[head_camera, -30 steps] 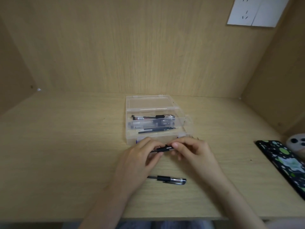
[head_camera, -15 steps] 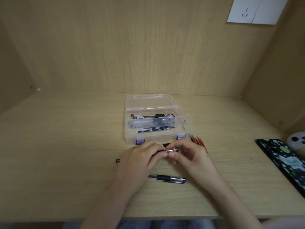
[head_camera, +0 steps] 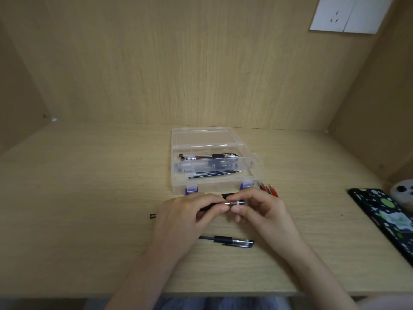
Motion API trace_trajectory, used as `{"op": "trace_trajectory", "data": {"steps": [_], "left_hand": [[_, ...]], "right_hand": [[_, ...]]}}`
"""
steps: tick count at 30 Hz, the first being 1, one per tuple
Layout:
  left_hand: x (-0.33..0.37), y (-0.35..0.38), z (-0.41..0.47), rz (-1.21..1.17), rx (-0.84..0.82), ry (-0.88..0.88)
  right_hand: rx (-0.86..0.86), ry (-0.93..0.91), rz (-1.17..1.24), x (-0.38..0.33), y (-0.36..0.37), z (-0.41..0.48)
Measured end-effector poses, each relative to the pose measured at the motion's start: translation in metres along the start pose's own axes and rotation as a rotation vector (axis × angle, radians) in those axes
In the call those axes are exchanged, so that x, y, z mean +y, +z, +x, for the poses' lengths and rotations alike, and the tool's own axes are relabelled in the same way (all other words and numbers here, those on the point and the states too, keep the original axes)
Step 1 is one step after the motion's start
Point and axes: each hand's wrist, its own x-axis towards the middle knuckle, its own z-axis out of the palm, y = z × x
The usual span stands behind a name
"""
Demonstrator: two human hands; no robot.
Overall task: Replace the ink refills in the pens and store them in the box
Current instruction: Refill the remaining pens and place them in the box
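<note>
A clear plastic box (head_camera: 178,175) with purple latches stands open on the desk; pens and dark refills lie inside it. Just in front of the box my left hand (head_camera: 187,218) and my right hand (head_camera: 261,211) hold one black pen (head_camera: 234,202) between them. The left fingers grip its barrel, and the right fingertips pinch its clear and silver end. Another black pen (head_camera: 225,240) lies on the desk below my hands. A small black cap (head_camera: 152,216) rests left of my left hand. Red refills (head_camera: 269,189) lie right of the box.
A dark phone (head_camera: 386,218) with green spots lies at the right edge of the desk, with a white round object (head_camera: 402,193) behind it. Wooden walls close in the back and both sides. A white socket plate (head_camera: 348,14) hangs at the upper right.
My hands have drawn slightly toward me, uncovering the red refills and the small black cap. The pen's clear and silver end now shows between my fingertips.
</note>
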Motion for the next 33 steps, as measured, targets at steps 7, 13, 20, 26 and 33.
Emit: {"op": "trace_trajectory", "data": {"steps": [7,13,20,26,33], "left_hand": [[-0.001,0.001,0.000,-0.013,-0.043,-0.107],[-0.004,0.003,0.000,-0.043,-0.061,-0.126],[-0.006,0.006,-0.001,-0.063,-0.093,-0.036],[-0.008,0.008,0.000,-0.127,-0.098,0.055],[-0.006,0.006,0.000,-0.183,-0.059,0.036]], "right_hand": [[0.132,-0.041,-0.360,0.013,-0.008,0.005],[-0.003,-0.130,-0.617,0.021,-0.007,0.004],[0.079,-0.097,-0.391,0.012,-0.007,0.005],[0.084,-0.091,-0.325,0.010,-0.004,0.004],[0.109,-0.118,-0.346,0.006,-0.002,0.003]]}}
